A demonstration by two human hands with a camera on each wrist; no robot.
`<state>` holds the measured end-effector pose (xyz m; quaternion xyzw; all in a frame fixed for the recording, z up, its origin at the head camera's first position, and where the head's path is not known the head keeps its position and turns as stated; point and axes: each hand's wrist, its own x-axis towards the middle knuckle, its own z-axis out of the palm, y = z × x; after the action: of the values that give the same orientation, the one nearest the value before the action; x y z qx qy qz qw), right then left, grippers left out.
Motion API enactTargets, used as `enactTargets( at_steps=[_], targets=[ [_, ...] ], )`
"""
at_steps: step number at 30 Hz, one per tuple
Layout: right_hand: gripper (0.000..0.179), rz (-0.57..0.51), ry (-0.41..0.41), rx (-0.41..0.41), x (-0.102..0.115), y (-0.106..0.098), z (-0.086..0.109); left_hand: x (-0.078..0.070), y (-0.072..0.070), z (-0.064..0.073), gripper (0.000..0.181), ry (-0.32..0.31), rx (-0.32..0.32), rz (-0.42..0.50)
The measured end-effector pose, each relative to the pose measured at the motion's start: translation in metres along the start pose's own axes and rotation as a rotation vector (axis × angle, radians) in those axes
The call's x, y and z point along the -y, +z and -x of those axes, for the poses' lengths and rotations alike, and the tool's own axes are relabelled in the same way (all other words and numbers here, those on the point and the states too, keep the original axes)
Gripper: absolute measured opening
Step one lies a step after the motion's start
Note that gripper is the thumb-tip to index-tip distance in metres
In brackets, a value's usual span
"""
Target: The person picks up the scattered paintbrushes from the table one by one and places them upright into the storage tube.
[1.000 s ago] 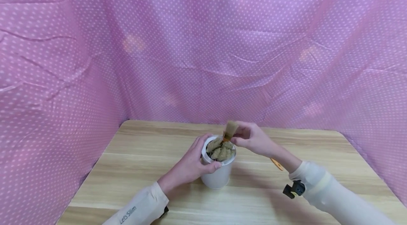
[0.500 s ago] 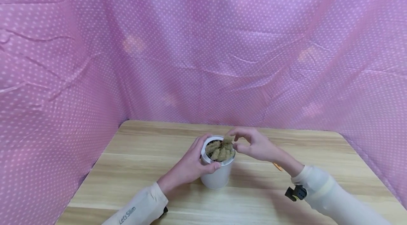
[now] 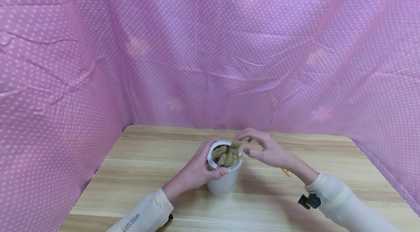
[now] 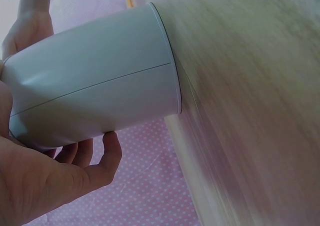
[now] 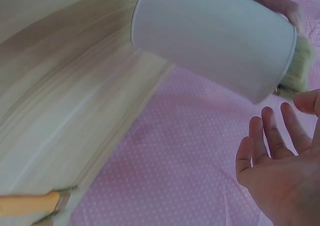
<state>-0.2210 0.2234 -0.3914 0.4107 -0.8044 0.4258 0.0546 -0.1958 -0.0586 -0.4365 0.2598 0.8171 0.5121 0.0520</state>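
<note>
A white cylindrical pail point(image 3: 224, 182) stands on the wooden table. Several paintbrushes point(image 3: 226, 156) fill it, tan bristles up at the mouth, handles hidden inside. My left hand point(image 3: 193, 172) grips the pail around its upper side, the thumb across the near rim; in the left wrist view its fingers point(image 4: 111, 158) curl against the wall. Just right of the mouth is my right hand point(image 3: 270, 152), fingers spread and holding nothing, with the nearest brush bristles point(image 3: 235, 144) close to its fingertips. The right wrist view shows this hand point(image 5: 285, 171) apart from the bristles point(image 5: 298, 66).
A paintbrush with an orange handle point(image 5: 27, 204) lies on the table point(image 3: 147, 173) to the right of the pail, partly hidden by my right wrist in the head view. A second brush end point(image 5: 44, 221) shows beside it. Pink dotted cloth point(image 3: 210, 61) hangs around the table.
The right hand has lowered a paintbrush, bristles up, into the pail and let go of it. Its fingers have opened and drawn slightly right. The left hand keeps its grip on the pail.
</note>
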Motion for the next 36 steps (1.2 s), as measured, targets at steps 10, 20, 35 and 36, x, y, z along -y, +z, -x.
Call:
enactTargets(
  at_steps=[10, 20, 35, 36],
  targets=[
    [0.032, 0.103, 0.202, -0.173, -0.027, -0.034, 0.032, 0.001, 0.0, 0.001, 0.099, -0.002, 0.009, 0.016],
    [0.036, 0.216, 0.453, -0.194, -0.075, -0.051, 0.076, 0.001, 0.0, 0.002, 0.1, 0.023, 0.01, 0.012],
    [0.044, 0.371, 0.6, -0.043, -0.127, -0.054, 0.098, 0.001, -0.001, -0.002, 0.098, 0.018, 0.016, 0.02],
    [0.043, 0.375, 0.594, -0.043, -0.128, -0.053, 0.098, 0.001, 0.0, -0.002, 0.098, 0.021, 0.017, 0.021]
  ],
)
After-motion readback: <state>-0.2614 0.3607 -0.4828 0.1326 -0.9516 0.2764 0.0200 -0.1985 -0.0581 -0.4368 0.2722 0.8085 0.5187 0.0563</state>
